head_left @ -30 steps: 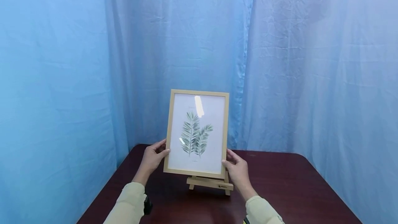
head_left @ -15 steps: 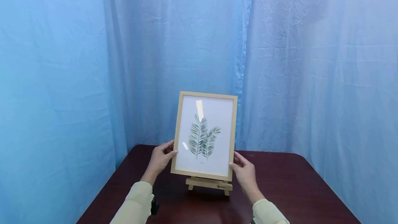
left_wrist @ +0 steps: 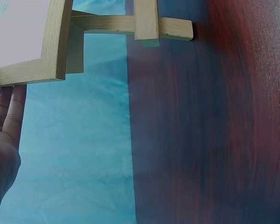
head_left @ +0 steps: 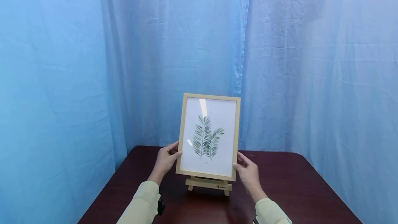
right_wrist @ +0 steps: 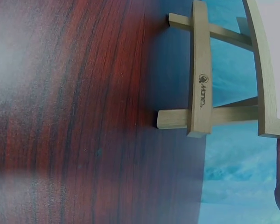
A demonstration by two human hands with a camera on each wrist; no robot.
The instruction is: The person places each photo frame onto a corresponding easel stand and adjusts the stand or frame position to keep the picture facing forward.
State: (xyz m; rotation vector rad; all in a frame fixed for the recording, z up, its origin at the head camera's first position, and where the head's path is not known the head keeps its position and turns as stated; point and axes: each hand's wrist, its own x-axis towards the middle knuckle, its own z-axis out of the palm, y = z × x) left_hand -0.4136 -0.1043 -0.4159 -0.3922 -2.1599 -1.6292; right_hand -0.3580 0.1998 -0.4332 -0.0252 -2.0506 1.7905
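Observation:
A light wooden picture frame with a print of green palm leaves is held upright, tilted slightly, between both hands. My left hand grips its lower left side, thumb on the front and fingers behind. On the lower right side my right hand grips it the same way. Below and behind the frame stands a small wooden easel, its ledge and feet showing while its upper part is hidden. In the right wrist view a gap separates the frame's bottom edge from the easel ledge, which bears a dark printed logo.
The easel stands on a dark reddish-brown table with rounded far corners. Light blue curtains hang close behind the table and along both sides. Light reflects off the frame's glazing.
Both hands have carried the picture frame to the right and slightly down, so it now sits more centrally over the easel. The easel has stayed in place.

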